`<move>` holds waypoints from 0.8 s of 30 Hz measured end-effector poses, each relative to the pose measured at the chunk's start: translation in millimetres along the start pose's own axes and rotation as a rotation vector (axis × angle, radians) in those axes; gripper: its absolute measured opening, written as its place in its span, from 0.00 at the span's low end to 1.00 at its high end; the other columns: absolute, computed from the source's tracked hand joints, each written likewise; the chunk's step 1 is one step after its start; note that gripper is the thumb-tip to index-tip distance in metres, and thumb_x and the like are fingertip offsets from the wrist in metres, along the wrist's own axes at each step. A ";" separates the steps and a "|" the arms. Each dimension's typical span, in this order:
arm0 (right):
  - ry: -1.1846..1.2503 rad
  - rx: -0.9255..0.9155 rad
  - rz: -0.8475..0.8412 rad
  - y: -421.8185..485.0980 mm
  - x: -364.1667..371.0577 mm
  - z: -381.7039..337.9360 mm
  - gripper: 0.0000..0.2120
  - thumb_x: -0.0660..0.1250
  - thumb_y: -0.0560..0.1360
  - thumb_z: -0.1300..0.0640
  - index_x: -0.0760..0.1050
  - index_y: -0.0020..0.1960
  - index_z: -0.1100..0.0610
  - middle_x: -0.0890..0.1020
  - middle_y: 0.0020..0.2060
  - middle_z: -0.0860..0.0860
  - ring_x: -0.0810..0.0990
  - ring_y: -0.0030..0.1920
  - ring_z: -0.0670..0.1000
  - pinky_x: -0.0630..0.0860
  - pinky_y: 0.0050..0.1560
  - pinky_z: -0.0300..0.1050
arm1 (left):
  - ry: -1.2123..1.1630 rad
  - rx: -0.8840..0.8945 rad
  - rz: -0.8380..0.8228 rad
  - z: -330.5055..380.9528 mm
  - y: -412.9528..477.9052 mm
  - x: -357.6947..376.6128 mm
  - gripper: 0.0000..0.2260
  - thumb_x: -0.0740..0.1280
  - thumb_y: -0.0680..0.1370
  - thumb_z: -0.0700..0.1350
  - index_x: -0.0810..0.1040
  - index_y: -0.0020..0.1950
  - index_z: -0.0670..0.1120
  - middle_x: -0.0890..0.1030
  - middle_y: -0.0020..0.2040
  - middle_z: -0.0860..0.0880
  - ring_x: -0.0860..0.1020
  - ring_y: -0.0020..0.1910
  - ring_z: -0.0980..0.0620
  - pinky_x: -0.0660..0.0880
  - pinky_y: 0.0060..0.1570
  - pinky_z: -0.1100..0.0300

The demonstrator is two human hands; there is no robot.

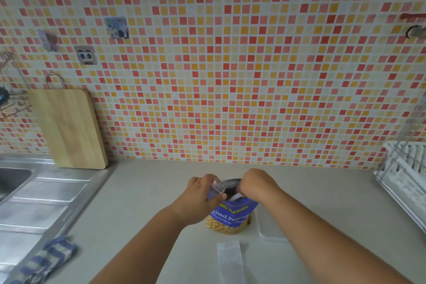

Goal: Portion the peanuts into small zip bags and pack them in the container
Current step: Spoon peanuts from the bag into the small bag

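Observation:
A blue bag of salted peanuts (232,214) stands upright on the counter, its clear lower window showing the nuts. My left hand (202,193) pinches the bag's top edge on the left, and my right hand (258,185) grips the top on the right, with the mouth held apart between them. A small clear zip bag (230,260) lies flat on the counter just in front of the peanut bag. A clear, shallow container (270,226) sits to the right of the bag, partly behind my right forearm.
A steel sink with its drainboard (39,198) lies at the left, with a blue striped cloth (46,258) on its front corner. A wooden cutting board (69,129) leans on the tiled wall. A white dish rack (405,180) stands at the right edge.

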State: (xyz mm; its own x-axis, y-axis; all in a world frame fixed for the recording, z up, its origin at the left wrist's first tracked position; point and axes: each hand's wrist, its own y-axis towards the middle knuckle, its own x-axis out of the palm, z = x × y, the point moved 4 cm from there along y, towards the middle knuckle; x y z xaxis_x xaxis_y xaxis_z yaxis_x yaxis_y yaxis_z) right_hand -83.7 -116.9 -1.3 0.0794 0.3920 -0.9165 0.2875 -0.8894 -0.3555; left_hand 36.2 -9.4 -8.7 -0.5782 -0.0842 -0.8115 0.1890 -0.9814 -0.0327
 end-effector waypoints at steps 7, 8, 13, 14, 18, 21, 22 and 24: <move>-0.216 -0.009 -0.172 9.3 -16.7 20.0 0.19 0.61 0.73 0.58 0.78 0.63 0.55 0.79 0.62 0.51 0.78 0.60 0.51 0.74 0.63 0.44 | 0.003 -0.006 -0.077 5.5 -3.0 -5.2 0.20 0.59 0.78 0.59 0.65 0.66 0.51 0.70 0.64 0.49 0.62 0.67 0.52 0.71 0.61 0.53; -0.243 -0.016 -0.185 9.0 -19.3 23.0 0.19 0.60 0.74 0.58 0.77 0.64 0.54 0.78 0.63 0.51 0.77 0.62 0.51 0.73 0.63 0.43 | 0.003 -0.004 -0.086 6.2 -3.5 -5.4 0.20 0.59 0.78 0.58 0.65 0.66 0.51 0.69 0.65 0.49 0.61 0.67 0.52 0.71 0.62 0.53; -0.299 0.001 -0.189 11.2 -27.6 36.7 0.18 0.60 0.77 0.56 0.75 0.65 0.49 0.76 0.66 0.48 0.75 0.64 0.50 0.71 0.62 0.41 | -0.019 -0.003 -0.090 9.1 -5.7 -10.0 0.19 0.62 0.77 0.56 0.66 0.66 0.53 0.66 0.54 0.54 0.63 0.60 0.54 0.75 0.55 0.53; -0.308 0.005 -0.192 10.8 -29.7 39.0 0.18 0.60 0.77 0.57 0.75 0.66 0.49 0.75 0.66 0.48 0.75 0.64 0.50 0.71 0.62 0.40 | -0.025 0.001 -0.067 9.2 -4.9 -11.2 0.18 0.63 0.77 0.56 0.67 0.64 0.53 0.66 0.52 0.55 0.64 0.60 0.54 0.75 0.54 0.53; -0.378 0.002 -0.198 13.5 -40.3 45.4 0.19 0.57 0.80 0.55 0.70 0.69 0.47 0.72 0.68 0.49 0.72 0.67 0.51 0.69 0.64 0.42 | 0.031 0.002 0.056 9.1 1.8 -15.9 0.18 0.65 0.75 0.56 0.69 0.63 0.53 0.74 0.58 0.52 0.66 0.62 0.53 0.72 0.54 0.58; -0.445 -0.010 -0.203 15.2 -50.6 47.3 0.19 0.56 0.80 0.55 0.67 0.71 0.47 0.71 0.70 0.50 0.70 0.68 0.51 0.67 0.68 0.44 | 0.131 0.038 0.103 15.2 6.6 -19.8 0.20 0.65 0.75 0.56 0.68 0.65 0.51 0.75 0.60 0.52 0.65 0.61 0.52 0.70 0.53 0.58; -0.455 -0.017 -0.198 15.4 -54.9 47.0 0.20 0.56 0.80 0.55 0.66 0.71 0.48 0.70 0.70 0.50 0.70 0.69 0.52 0.66 0.68 0.44 | 0.161 0.053 0.102 18.0 7.9 -20.4 0.21 0.65 0.75 0.56 0.68 0.65 0.51 0.75 0.60 0.52 0.65 0.61 0.52 0.70 0.53 0.58; -0.454 -0.036 -0.168 12.7 -65.0 43.8 0.20 0.55 0.81 0.55 0.64 0.73 0.50 0.69 0.71 0.51 0.68 0.70 0.52 0.65 0.69 0.44 | 0.208 0.067 0.088 21.3 10.6 -20.7 0.22 0.65 0.75 0.56 0.67 0.66 0.50 0.74 0.60 0.51 0.64 0.61 0.51 0.68 0.53 0.59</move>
State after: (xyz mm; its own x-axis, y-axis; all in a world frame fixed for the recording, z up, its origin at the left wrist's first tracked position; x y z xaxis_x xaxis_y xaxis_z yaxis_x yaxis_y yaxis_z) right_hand -127.0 -164.0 45.8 -0.3934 0.3803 -0.8370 0.2943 -0.8104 -0.5065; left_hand 33.3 -21.7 20.2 -0.3844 -0.1395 -0.9126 0.1744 -0.9817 0.0766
